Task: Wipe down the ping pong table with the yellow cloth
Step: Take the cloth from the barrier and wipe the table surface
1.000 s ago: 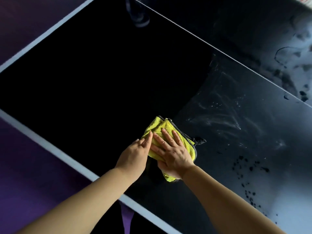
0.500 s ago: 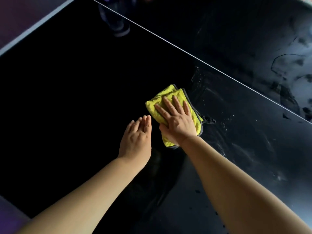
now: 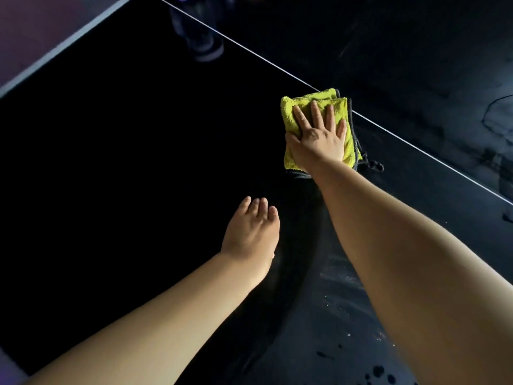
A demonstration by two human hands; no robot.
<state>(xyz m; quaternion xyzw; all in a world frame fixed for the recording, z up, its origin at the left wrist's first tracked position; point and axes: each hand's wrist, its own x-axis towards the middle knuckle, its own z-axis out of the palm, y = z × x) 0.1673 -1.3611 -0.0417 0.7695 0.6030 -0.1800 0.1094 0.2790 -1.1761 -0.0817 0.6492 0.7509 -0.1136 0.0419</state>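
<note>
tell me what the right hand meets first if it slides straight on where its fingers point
The right hand, flat on the cloth, would first cross the white line at the cloth's far edge. Past that only bare table shows, so the way looks free.

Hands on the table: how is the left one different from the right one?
The right hand presses the folded yellow terry cloth; the left hand holds nothing. The right hand's fingers are spread; the left hand's lie close together. The right hand reaches farther, near the thin white line; the left hand is nearer the person. Both are bare, palm down, over the dark ping pong table.
</note>
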